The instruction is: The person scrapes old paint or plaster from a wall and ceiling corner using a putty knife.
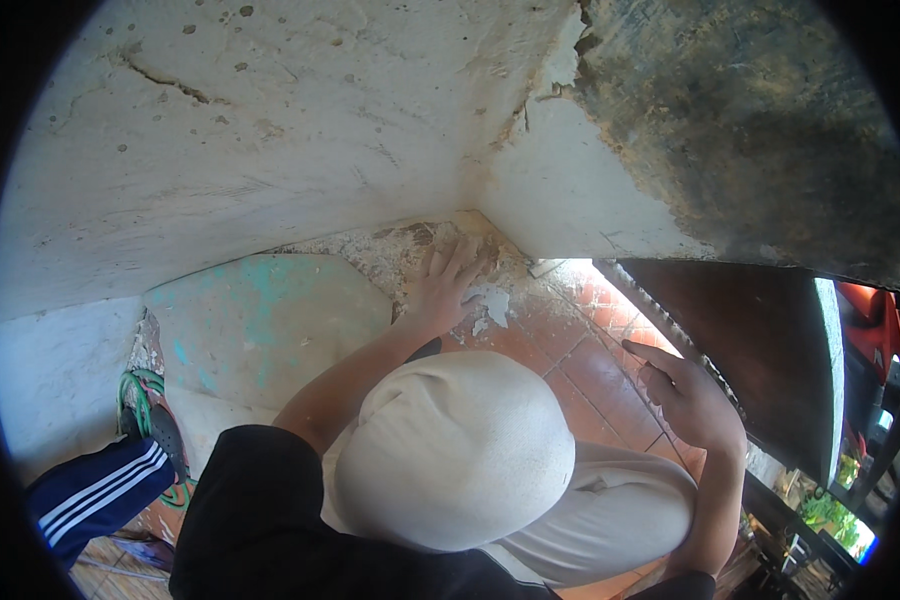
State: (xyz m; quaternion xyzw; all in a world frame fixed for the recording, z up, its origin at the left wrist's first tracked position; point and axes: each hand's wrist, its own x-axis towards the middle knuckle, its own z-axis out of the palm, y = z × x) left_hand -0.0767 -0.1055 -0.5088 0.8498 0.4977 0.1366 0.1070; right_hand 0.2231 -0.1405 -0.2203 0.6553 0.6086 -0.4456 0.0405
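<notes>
Black short-sleeved shirt (260, 510) on the person, forearms bare. Light beige trousers, one bent knee (455, 450) bulging up in the middle. Left hand (448, 285) and right hand (690, 395) bare, no gloves, rings or watch visible.

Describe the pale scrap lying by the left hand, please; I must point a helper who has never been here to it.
Start at the inner corner where the two white plastered walls meet the red tiled floor. The left hand presses flat into the rubble there. Just right of that hand lies the scrap: a small, ragged, whitish flake, paler than the red tiles under it.
</notes>
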